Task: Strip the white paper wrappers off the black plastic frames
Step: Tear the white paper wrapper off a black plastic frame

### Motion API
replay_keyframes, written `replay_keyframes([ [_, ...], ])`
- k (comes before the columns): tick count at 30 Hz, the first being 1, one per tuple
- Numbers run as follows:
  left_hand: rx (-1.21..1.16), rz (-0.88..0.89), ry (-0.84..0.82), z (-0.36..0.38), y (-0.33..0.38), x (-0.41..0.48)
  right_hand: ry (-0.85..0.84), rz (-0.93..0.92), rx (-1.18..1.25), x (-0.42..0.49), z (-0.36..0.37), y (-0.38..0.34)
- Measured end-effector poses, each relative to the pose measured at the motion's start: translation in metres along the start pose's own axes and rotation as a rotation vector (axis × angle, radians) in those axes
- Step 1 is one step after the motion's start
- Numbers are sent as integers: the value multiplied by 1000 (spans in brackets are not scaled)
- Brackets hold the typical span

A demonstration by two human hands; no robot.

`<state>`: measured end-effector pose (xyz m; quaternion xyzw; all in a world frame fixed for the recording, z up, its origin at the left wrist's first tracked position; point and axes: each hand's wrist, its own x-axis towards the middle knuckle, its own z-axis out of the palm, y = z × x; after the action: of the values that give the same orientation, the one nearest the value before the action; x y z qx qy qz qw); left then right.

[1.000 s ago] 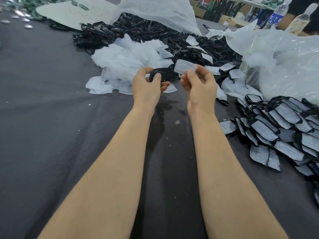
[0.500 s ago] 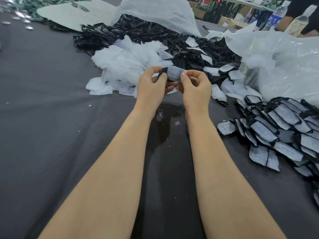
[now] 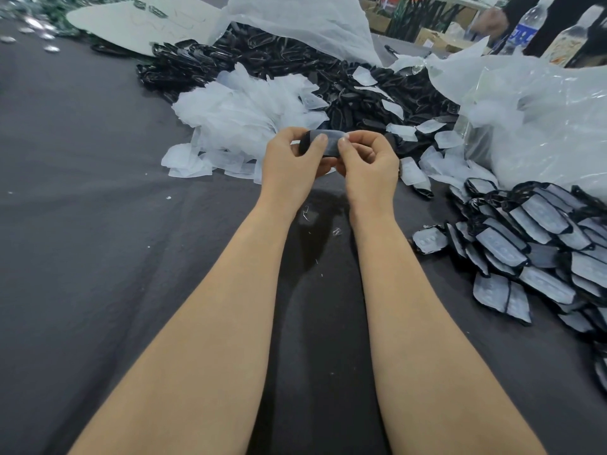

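Note:
Both hands hold one black plastic frame (image 3: 305, 144) with a white paper wrapper (image 3: 332, 142) across its face, above the dark table (image 3: 98, 241). My left hand (image 3: 290, 165) grips the frame's left end, thumb on top. The wrapper's right edge is pinched between the thumb and fingers of my right hand (image 3: 369, 164). Wrapped frames (image 3: 538, 244) lie heaped at the right. A pile of stripped white wrappers (image 3: 243, 116) sits just beyond my hands, with bare black frames (image 3: 262, 60) behind it.
Clear plastic bags (image 3: 542, 126) bulge at the right rear, another (image 3: 295, 21) at the back. Two bottles (image 3: 525, 27) stand at the far right, near another person's hand (image 3: 492, 19). A pale board (image 3: 138, 24) lies at the back left. Loose wrappers (image 3: 410, 169) dot the cloth.
A second ago my right hand held a peeled wrapper apart from the frame. Both hands have since closed together, and my right fingers now pinch a wrapper lying on the frame.

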<state>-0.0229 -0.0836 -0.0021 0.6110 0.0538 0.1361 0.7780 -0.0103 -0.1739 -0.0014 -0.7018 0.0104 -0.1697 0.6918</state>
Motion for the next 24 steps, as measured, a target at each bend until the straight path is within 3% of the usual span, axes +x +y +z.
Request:
replay_keyframes([
  [8, 98, 4, 18, -1, -3, 3, 19, 7, 16, -1, 2, 3],
  [16, 114, 7, 9, -1, -2, 1, -48, 234, 228, 5, 1, 2],
  [24, 159, 29, 16, -2, -4, 2, -63, 191, 205, 4, 2, 3],
])
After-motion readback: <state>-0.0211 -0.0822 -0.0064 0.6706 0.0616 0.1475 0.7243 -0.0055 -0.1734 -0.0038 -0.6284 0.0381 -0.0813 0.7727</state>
